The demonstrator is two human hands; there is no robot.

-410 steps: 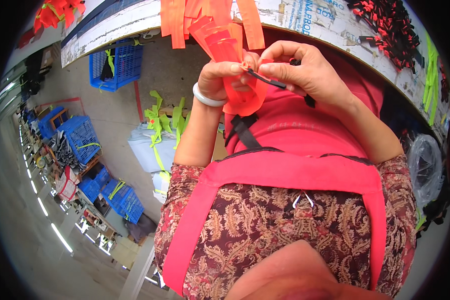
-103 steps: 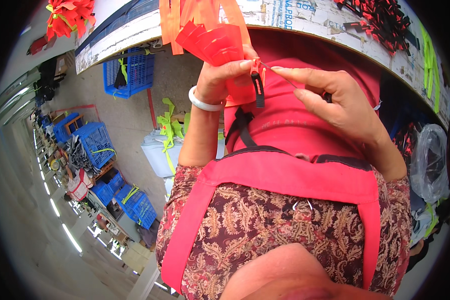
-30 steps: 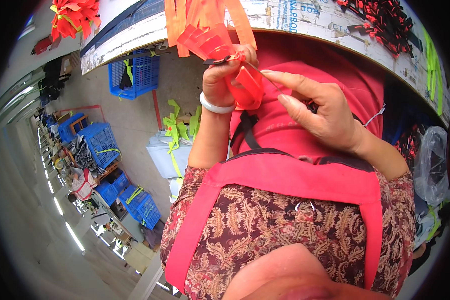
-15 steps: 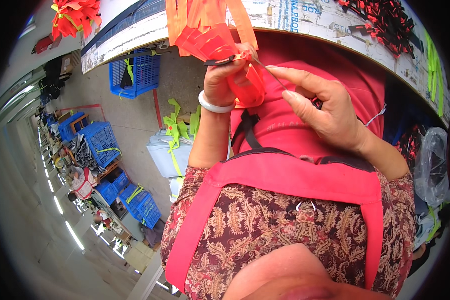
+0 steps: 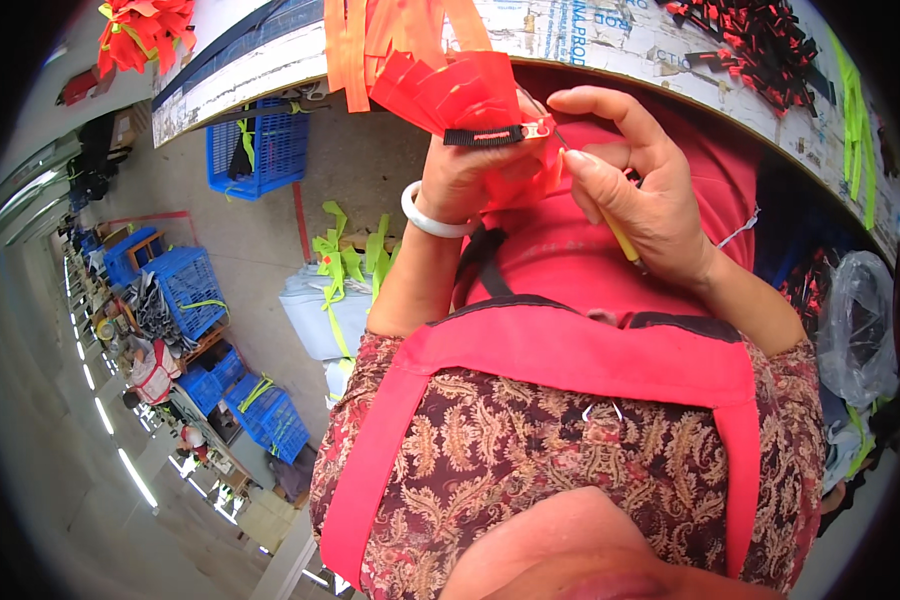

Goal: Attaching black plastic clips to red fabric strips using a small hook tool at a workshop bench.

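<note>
head view, looking down the person's front. bench (image 5: 670, 40) runs along the top edge, white and worn, with orange strips (image 5: 370, 45) hanging over it and a heap of black-and-red bits (image 5: 760, 40) to the right. red apron (image 5: 570, 350) fills the middle, over a patterned shirt. blue crates (image 5: 255, 150) stand on the floor to the left, with a grey bin (image 5: 315, 315) draped in lime straps nearer in. clear bag (image 5: 855, 320) at the right edge.

left hand (image 5: 465, 180), white bangle (image 5: 425, 215) at the wrist, is clenched around a fan of red pieces (image 5: 450, 90), thumb on top. black strap (image 5: 480, 135) with a small metal end lies across the fan, pinned under that thumb, just in front of the chest.

right hand (image 5: 640, 185) is just beside it, forefinger and thumb pinched near the metal end; a thin yellow tool (image 5: 625, 240) runs back through the palm, tip hidden. the other fingers are loosely curled.

judgement: the step in hand looks like fixing or threading the strap onto the red pieces, mid-way. the next move calls for fine work at the metal end, the left grip kept firm so the fan does not slip or spread.
</note>
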